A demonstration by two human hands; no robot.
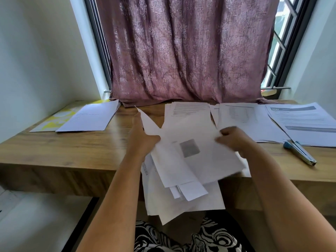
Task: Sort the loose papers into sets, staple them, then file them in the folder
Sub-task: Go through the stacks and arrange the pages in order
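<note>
Several loose papers form an untidy bundle at the centre of the frame, held over the near edge of the wooden desk, with the lower sheets hanging down past the edge toward the person's lap. The left hand grips the bundle's left side, thumb curled over the top sheet, while the right hand pinches the right edge with curled fingers; that hand is blurred. Behind the bundle, a pile of printed pages lies at centre, with two more piles and to the right. A stapler rests at right, just in front of those piles. At upper left, a white set lies on a yellow folder. A mauve curtain hangs behind the desk.
</note>
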